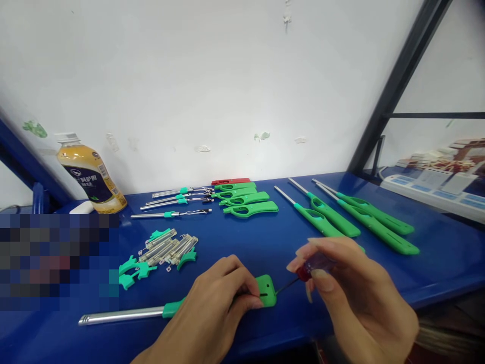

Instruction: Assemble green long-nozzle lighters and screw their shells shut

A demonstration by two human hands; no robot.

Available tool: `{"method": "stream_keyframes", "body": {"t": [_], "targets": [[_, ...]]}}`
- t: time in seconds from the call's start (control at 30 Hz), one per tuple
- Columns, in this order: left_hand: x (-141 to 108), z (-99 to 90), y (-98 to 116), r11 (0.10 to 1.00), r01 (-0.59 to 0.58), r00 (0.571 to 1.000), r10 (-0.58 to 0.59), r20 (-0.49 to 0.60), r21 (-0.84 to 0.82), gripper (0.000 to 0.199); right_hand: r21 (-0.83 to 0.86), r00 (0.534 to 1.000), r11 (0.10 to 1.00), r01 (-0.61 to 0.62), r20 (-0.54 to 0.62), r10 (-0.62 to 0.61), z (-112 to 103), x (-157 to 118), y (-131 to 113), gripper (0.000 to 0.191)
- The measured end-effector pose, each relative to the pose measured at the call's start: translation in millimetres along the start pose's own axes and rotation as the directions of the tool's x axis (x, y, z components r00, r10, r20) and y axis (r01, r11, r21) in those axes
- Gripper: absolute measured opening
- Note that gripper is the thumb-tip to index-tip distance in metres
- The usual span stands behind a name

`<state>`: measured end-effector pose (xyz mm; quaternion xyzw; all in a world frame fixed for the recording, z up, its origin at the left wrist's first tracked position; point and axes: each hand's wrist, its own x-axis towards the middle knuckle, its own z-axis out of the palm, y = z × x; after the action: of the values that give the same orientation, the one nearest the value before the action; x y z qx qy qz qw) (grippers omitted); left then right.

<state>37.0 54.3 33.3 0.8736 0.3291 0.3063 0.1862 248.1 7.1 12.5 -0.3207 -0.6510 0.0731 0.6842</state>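
Note:
My left hand (220, 303) is closed around the green handle of a gas lighter (268, 292), which lies along the front of the blue table with its silver tube pointing left. Between the fingertips of my right hand (356, 298) is a small screwdriver (314, 268) with a clear and red handle. Its thin shaft slants down to the left, and the tip meets the end of the lighter's handle. My left palm hides the middle of that lighter.
Behind my hands lie silver tubes with wires (162, 203), green handle shells (250, 208) and a red one (231, 181). Clear cartridges (166, 248) and teal triggers (129, 268) form a pile at left. Several lighters (373, 222) lie at right. A yellow drink bottle (91, 174) stands back left.

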Motion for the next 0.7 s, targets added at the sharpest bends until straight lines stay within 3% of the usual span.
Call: {"method": "stream_keyframes", "body": {"t": [0.3,0.4,0.53,0.7], "targets": [[-4,3.3,-1,0.989,-0.145,0.980,0.149,-0.133,0.036,0.015,0.014,0.996,1.000,0.016,-0.084,-0.015,-1,6,-7,0.052],[-4,4.8,1,0.980,-0.196,0.963,0.199,-0.184,0.032,0.018,0.011,0.983,1.000,-0.018,-0.185,0.019,0,9,-11,0.040],[-2,4.7,2,0.975,-0.221,0.949,0.218,-0.227,0.017,0.019,-0.008,0.946,1.000,0.012,-0.323,-0.014,6,8,-12,0.041],[-1,5.3,2,0.972,-0.234,0.947,0.228,-0.225,-0.002,0.018,0.008,0.951,1.000,-0.005,-0.310,0.007,7,7,-12,0.036]]}}
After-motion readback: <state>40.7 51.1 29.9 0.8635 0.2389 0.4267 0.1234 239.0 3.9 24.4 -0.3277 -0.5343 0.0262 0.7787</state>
